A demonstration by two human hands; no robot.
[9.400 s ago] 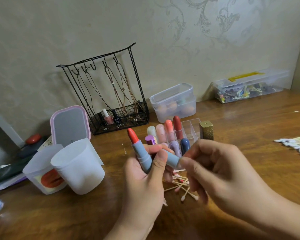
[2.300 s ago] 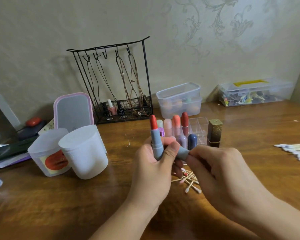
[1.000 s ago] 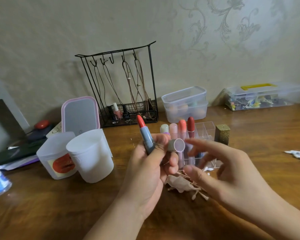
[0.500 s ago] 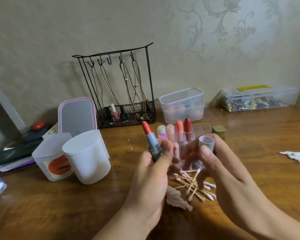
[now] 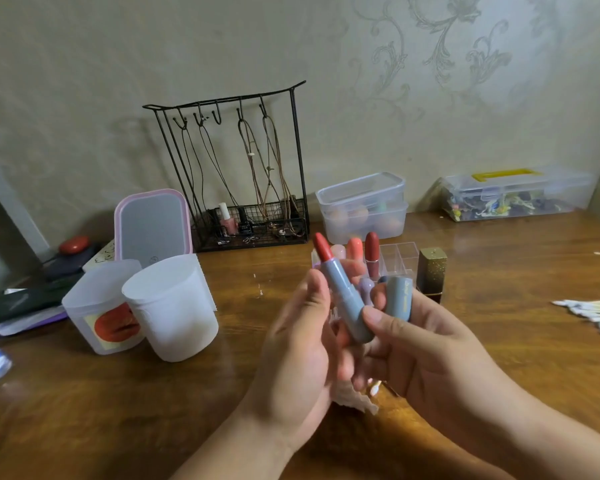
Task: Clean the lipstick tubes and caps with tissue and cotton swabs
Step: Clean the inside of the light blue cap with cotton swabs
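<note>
At the left, two white cups (image 5: pixel 168 306) stood touching; behind them a wire rack (image 5: pixel 236 174) held polish bottles. Your left grip (image 5: pixel 302 344) curled round the uncapped lipstick (image 5: pixel 343 296), tilted; your right grip (image 5: pixel 426 344) pinched its base while holding the cap (image 5: pixel 399 297), which half a second before it had held alone. A clear organizer (image 5: pixel 395 259) held more lipsticks. Swabs (image 5: pixel 593 311) lay near the tabletop's (image 5: pixel 499 271) right edge, bare wood between.

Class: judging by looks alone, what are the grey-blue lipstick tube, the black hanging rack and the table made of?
Lipstick tube: probably matte plastic, an even grey-blue with no glare.
Hanging rack: likely black-coated metal wire, thin rigid rods and a mesh base.
Table: wood or wood veneer with glossy varnish, showing grain and reflections.
</note>
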